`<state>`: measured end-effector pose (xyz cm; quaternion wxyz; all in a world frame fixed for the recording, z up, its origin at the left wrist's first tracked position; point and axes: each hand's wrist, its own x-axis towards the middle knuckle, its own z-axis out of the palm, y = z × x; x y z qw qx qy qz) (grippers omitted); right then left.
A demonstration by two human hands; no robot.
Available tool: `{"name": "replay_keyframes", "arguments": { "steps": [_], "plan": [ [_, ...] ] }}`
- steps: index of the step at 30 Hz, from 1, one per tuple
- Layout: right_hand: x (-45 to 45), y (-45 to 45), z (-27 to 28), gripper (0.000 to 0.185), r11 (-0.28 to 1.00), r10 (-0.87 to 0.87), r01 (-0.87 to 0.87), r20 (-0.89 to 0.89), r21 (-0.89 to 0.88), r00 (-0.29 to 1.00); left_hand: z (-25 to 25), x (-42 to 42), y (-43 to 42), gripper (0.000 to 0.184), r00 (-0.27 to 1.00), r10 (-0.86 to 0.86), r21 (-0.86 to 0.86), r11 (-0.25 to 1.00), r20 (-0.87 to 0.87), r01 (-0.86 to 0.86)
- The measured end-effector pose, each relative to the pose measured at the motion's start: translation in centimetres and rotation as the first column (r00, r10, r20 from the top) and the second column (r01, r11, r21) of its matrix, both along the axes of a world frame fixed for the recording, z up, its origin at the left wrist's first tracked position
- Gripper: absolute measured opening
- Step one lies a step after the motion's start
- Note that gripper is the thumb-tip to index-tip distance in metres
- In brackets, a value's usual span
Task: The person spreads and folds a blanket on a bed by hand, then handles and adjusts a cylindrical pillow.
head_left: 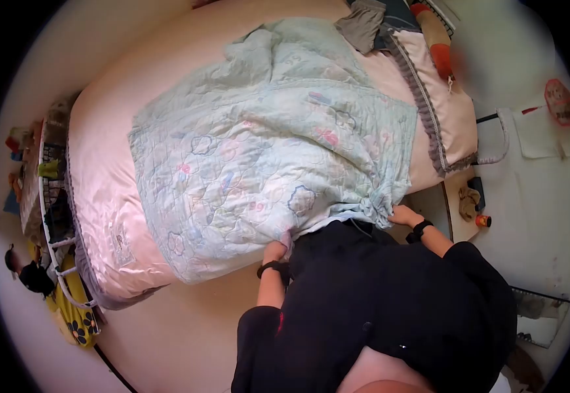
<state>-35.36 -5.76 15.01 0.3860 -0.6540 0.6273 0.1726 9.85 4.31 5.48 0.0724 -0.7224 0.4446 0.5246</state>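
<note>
Quilt [252,157] on bed [104,177], both hands at its near side

Left hand [274,251]: fingers curled in around a bit of the quilt's near edge, little gap showing. Right hand [405,215]: fingers drawn in on a bunched corner, creases running out from the grip. Dark band on each wrist.

Quilt: pale green, printed, spread over the middle of the bed; far part doubled or rumpled, the rest wrinkled toward the right hand. Pink sheet bare at left and along the far side.

Pillow [445,105] at right end, ruffled trim, beside the quilt; grey cloth [362,26] beyond it, at the far side.

Containers: orange jar [483,221] on the stand [458,196] right of the bed, near a brown cloth [469,202]; its contents not visible. Rack [43,196] past the left end seems to hold a green item [51,170] and darker things, too small and distorted to identify. Yellow cloth [74,304] hangs below.
</note>
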Motion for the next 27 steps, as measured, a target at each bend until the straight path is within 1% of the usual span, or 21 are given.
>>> {"name": "replay_keyframes", "arguments": {
  "steps": [1, 2, 3, 4, 5, 8, 10, 11, 14, 15, 16, 17, 19, 20, 21, 22, 23, 24, 25, 26, 27],
  "plan": [
    [-0.3, -0.4, 0.7, 0.043, 0.997, 0.072, -0.071, -0.005, 0.024, 0.997, -0.6, 1.9, 0.3, 0.045, 0.989, -0.145, -0.056, 0.988, -0.030, 0.143],
    [-0.5, -1.4, 1.2, 0.046, 0.989, 0.146, -0.146, -0.005, 0.040, 0.989, -3.8, 4.2, 1.4, 0.037, 0.988, -0.061, -0.117, 0.992, -0.141, 0.045],
    [-0.9, -2.3, 1.7, 0.046, 0.991, 0.132, -0.132, -0.008, 0.034, 0.991, -3.3, 5.7, 1.7, 0.030, 0.821, 0.420, 0.184, 0.908, -0.388, -0.377],
    [-1.5, -3.1, 2.3, 0.049, 0.989, 0.041, -0.038, -0.021, 0.140, 0.999, -0.2, 6.6, 1.6, 0.026, 0.677, 0.649, 0.320, 0.760, -0.346, -0.565],
    [-2.1, -3.9, 2.8, 0.052, 0.969, -0.044, 0.053, -0.043, 0.242, 0.998, -0.5, 7.8, 2.3, 0.029, 0.574, 0.750, 0.298, 0.659, -0.328, -0.690],
    [-4.9, -6.8, 2.4, 0.054, 0.991, -0.097, 0.093, 0.034, 0.097, 0.995, -4.0, 10.6, 5.2, 0.024, 0.375, 0.869, 0.055, 0.413, -0.322, -0.909],
    [-6.5, -9.7, 2.5, 0.054, 0.993, -0.120, 0.119, 0.036, 0.012, 0.992, -4.0, 10.0, 6.1, 0.026, 0.225, 0.925, 0.021, 0.243, -0.306, -0.970],
    [-6.9, -11.4, 2.9, 0.058, 0.961, -0.273, 0.275, 0.074, -0.020, 0.959, -3.5, 9.2, 6.4, 0.027, 0.147, 0.936, 0.009, 0.158, -0.320, -0.987],
    [-9.1, -15.8, -0.4, 0.066, 0.849, -0.505, 0.522, 0.162, -0.080, 0.848, -2.3, 3.8, 6.7, 0.029, 0.090, 0.947, 0.071, 0.117, -0.308, -0.991],
    [-10.0, -17.1, -1.8, 0.070, 0.777, -0.592, 0.618, 0.192, -0.123, 0.783, -2.3, 2.1, 6.9, 0.029, 0.137, 0.953, 0.152, 0.183, -0.270, -0.971],
    [-10.4, -18.5, -2.6, 0.081, 0.781, -0.613, 0.624, 0.160, -0.020, 0.774, -1.5, -0.2, 6.4, 0.029, 0.185, 0.954, 0.237, 0.241, -0.238, -0.941],
    [-10.3, -19.4, -3.8, 0.081, 0.789, -0.604, 0.614, 0.170, -0.010, 0.779, -1.0, -3.2, 6.1, 0.027, 0.232, 0.948, 0.195, 0.275, -0.218, -0.942],
    [-10.0, -21.4, -7.7, 0.090, 0.691, -0.723, 0.713, -0.080, -0.123, 0.687, -2.3, -8.2, 5.8, 0.027, 0.477, 0.841, 0.163, 0.524, -0.255, -0.836],
    [-7.8, -21.6, -5.4, 0.097, 0.693, -0.719, 0.699, -0.250, -0.179, 0.649, -1.7, -11.1, 5.1, 0.029, 0.562, 0.781, 0.158, 0.612, -0.272, -0.775],
    [-7.9, -22.6, -6.5, 0.097, 0.716, -0.697, 0.678, -0.233, -0.167, 0.678, -1.9, -13.5, 4.0, 0.031, 0.645, 0.715, 0.255, 0.699, -0.269, -0.668],
    [-7.6, -22.8, -7.9, 0.097, 0.630, -0.770, 0.741, -0.064, -0.233, 0.635, 1.4, -16.0, 1.5, 0.033, 0.911, 0.349, 0.148, 0.935, -0.219, -0.322],
    [-7.0, -22.3, -9.7, 0.097, 0.526, -0.817, 0.807, 0.104, -0.267, 0.567, 2.9, -17.5, 0.3, 0.034, 0.972, -0.051, -0.144, 0.989, -0.231, 0.018],
    [-6.5, -22.1, -11.8, 0.086, 0.421, -0.801, 0.856, 0.319, -0.299, 0.506, 4.3, -18.6, -0.7, 0.034, 0.972, -0.103, -0.124, 0.989, -0.211, 0.078],
    [-5.8, -21.8, -11.0, 0.071, 0.544, -0.658, 0.775, 0.411, -0.322, 0.632, 5.1, -19.6, -1.7, 0.035, 0.967, -0.159, -0.109, 0.984, -0.201, 0.139],
    [-4.4, -20.9, -7.6, 0.057, 0.643, -0.485, 0.675, 0.491, -0.360, 0.724, 5.7, -20.5, -2.8, 0.033, 0.970, -0.030, -0.087, 0.996, -0.242, 0.009],
    [-2.3, -20.1, -3.6, 0.044, 0.810, -0.272, 0.415, 0.362, -0.414, 0.892, 6.1, -21.3, -3.4, 0.032, 0.954, 0.096, -0.067, 0.991, -0.284, -0.120]
  ]
}}
